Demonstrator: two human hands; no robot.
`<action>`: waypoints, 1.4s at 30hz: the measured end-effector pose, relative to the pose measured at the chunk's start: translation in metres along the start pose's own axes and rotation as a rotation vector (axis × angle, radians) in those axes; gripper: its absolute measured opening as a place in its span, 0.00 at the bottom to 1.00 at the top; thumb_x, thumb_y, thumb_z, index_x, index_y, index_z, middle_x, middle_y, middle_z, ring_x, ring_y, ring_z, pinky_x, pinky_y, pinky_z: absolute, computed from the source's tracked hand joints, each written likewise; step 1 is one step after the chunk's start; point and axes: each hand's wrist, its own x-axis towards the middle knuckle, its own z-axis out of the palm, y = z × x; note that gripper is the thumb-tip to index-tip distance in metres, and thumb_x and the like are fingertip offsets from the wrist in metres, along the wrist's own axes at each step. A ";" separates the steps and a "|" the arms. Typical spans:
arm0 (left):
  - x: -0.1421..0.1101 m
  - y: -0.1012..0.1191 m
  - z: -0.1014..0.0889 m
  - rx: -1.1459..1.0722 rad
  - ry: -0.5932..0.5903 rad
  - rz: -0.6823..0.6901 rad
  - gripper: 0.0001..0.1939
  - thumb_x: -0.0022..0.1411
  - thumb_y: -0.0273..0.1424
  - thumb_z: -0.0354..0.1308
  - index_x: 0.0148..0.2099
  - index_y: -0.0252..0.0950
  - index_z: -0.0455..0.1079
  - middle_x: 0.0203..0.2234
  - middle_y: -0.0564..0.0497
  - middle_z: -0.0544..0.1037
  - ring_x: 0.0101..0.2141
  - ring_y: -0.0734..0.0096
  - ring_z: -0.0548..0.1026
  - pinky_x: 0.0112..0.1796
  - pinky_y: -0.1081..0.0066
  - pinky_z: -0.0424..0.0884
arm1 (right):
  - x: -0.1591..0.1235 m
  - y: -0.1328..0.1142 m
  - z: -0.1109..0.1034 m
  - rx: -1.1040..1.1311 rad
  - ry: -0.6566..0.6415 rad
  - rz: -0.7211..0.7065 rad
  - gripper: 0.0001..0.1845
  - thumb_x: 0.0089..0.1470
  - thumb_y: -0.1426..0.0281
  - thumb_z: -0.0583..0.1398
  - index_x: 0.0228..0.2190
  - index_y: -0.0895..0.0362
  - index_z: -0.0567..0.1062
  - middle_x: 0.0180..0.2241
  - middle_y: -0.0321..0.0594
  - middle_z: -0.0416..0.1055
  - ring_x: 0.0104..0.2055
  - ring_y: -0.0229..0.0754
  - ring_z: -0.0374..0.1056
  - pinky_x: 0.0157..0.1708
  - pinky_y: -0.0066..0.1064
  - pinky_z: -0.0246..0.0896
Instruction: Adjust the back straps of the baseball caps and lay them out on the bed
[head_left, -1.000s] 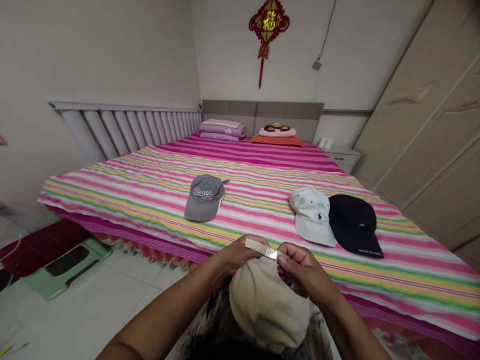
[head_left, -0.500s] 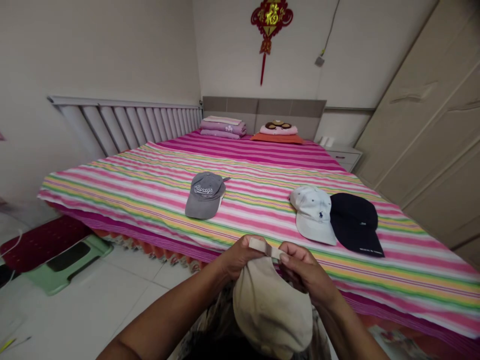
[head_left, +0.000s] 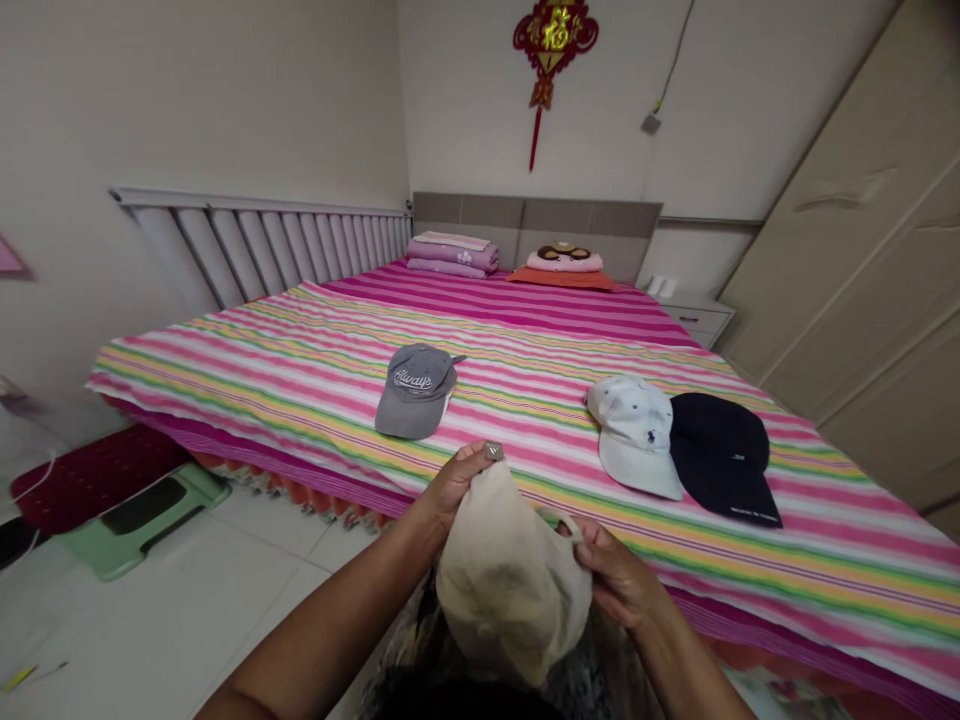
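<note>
**Buckle [head_left: 493,452] at your left, strap [head_left: 568,521] at your right, with a gap between**

Head view: you hold the cream cap [head_left: 510,580] just in front of the near edge of the bed [head_left: 517,345], its crown hanging toward you and its upper part overlapping that edge in the picture. The fingers of your left hand [head_left: 454,485] pinch it at the metal buckle; those of your right hand [head_left: 613,570] grip it by the curved strap. So the relation to judge by is buckle to strap: from your right fingers, the buckle lies off to the left and a little toward the headboard edge. The line between your two grips slants, its left end toward the bed's far side, its right end closer to you. Neither hand is nearer the cap, since both are on it; your left is nearer the buckle, your right the strap. I cannot make out the brim or whether the strap's tip is free.

On the bed, the grey cap [head_left: 416,390] lies beyond your left hand, near its front edge. The white cap [head_left: 637,438] and dark cap [head_left: 720,455] lie together beyond your right hand, toward the right edge.
</note>
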 end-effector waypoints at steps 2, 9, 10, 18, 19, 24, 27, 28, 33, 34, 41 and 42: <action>0.002 0.001 -0.006 0.008 -0.041 -0.041 0.15 0.39 0.33 0.66 0.22 0.32 0.63 0.12 0.59 0.62 0.14 0.84 0.60 0.19 0.79 0.57 | 0.001 0.001 0.007 0.068 0.019 -0.074 0.14 0.32 0.66 0.68 0.18 0.57 0.68 0.20 0.34 0.68 0.23 0.36 0.63 0.26 0.26 0.56; 0.002 -0.025 -0.075 0.013 -0.255 -0.193 0.20 0.47 0.42 0.61 0.34 0.28 0.71 0.24 0.46 0.75 0.26 0.71 0.72 0.30 0.73 0.64 | 0.004 -0.009 0.012 0.090 0.232 -0.164 0.13 0.34 0.60 0.66 0.22 0.52 0.69 0.24 0.35 0.72 0.30 0.45 0.68 0.36 0.36 0.61; -0.002 -0.033 -0.087 0.002 -0.292 -0.235 0.21 0.46 0.42 0.61 0.35 0.26 0.71 0.25 0.44 0.75 0.27 0.70 0.72 0.32 0.72 0.64 | 0.006 -0.010 0.010 0.078 0.258 -0.176 0.12 0.35 0.60 0.65 0.22 0.51 0.70 0.24 0.34 0.72 0.30 0.45 0.69 0.37 0.37 0.61; -0.050 -0.101 -0.122 -0.159 -0.319 -0.395 0.27 0.40 0.29 0.63 0.46 0.34 0.67 0.41 0.44 0.72 0.40 0.61 0.71 0.39 0.64 0.64 | 0.025 -0.021 0.006 0.094 0.262 -0.297 0.09 0.40 0.59 0.63 0.25 0.48 0.74 0.25 0.34 0.75 0.36 0.46 0.71 0.47 0.42 0.58; -0.052 -0.109 -0.120 -0.148 -0.298 -0.403 0.27 0.41 0.29 0.63 0.47 0.36 0.67 0.42 0.45 0.72 0.40 0.61 0.71 0.38 0.64 0.64 | 0.029 -0.022 0.007 0.109 0.268 -0.309 0.08 0.40 0.59 0.63 0.25 0.48 0.74 0.25 0.34 0.75 0.36 0.46 0.71 0.47 0.42 0.58; -0.049 -0.147 -0.107 -0.241 -0.155 -0.439 0.23 0.47 0.44 0.60 0.44 0.39 0.68 0.41 0.46 0.71 0.39 0.66 0.70 0.36 0.68 0.62 | 0.044 -0.027 0.012 0.103 0.294 -0.313 0.10 0.39 0.59 0.63 0.26 0.49 0.76 0.29 0.37 0.77 0.44 0.51 0.68 0.49 0.46 0.56; -0.044 -0.154 -0.098 -0.348 -0.180 -0.456 0.29 0.44 0.52 0.58 0.43 0.37 0.69 0.43 0.43 0.70 0.41 0.61 0.69 0.38 0.64 0.63 | 0.045 -0.029 0.015 0.034 0.291 -0.348 0.11 0.42 0.57 0.60 0.28 0.50 0.76 0.32 0.38 0.77 0.50 0.52 0.63 0.50 0.48 0.54; -0.043 -0.153 -0.095 -0.373 -0.188 -0.441 0.29 0.44 0.51 0.57 0.43 0.37 0.69 0.43 0.42 0.70 0.42 0.60 0.69 0.38 0.63 0.63 | 0.045 -0.031 0.017 0.027 0.289 -0.354 0.12 0.42 0.57 0.60 0.28 0.49 0.76 0.33 0.38 0.77 0.51 0.52 0.62 0.50 0.48 0.54; -0.049 -0.134 -0.091 -0.411 -0.220 -0.300 0.18 0.48 0.31 0.59 0.44 0.36 0.70 0.41 0.45 0.74 0.42 0.63 0.71 0.42 0.64 0.63 | 0.041 -0.045 0.017 0.223 0.401 -0.358 0.11 0.44 0.59 0.58 0.26 0.51 0.76 0.29 0.37 0.77 0.43 0.49 0.69 0.47 0.43 0.60; -0.050 -0.129 -0.093 -0.421 -0.221 -0.257 0.18 0.48 0.29 0.59 0.44 0.36 0.70 0.41 0.46 0.75 0.42 0.62 0.71 0.44 0.64 0.62 | 0.042 -0.047 0.013 0.286 0.465 -0.349 0.10 0.45 0.61 0.58 0.26 0.52 0.76 0.27 0.37 0.77 0.40 0.48 0.70 0.45 0.41 0.62; -0.029 -0.054 -0.113 -0.347 -0.077 0.093 0.30 0.48 0.22 0.58 0.56 0.34 0.60 0.41 0.44 0.76 0.42 0.61 0.73 0.49 0.61 0.61 | 0.034 -0.041 -0.049 0.463 0.771 -0.387 0.05 0.43 0.76 0.56 0.24 0.55 0.70 0.27 0.38 0.75 0.31 0.39 0.71 0.33 0.33 0.67; -0.021 -0.035 -0.113 -0.325 -0.036 0.130 0.32 0.49 0.21 0.57 0.57 0.35 0.57 0.40 0.44 0.76 0.41 0.62 0.74 0.49 0.62 0.62 | 0.031 -0.038 -0.056 0.485 0.809 -0.378 0.05 0.44 0.76 0.55 0.23 0.56 0.69 0.28 0.40 0.74 0.31 0.39 0.71 0.31 0.32 0.68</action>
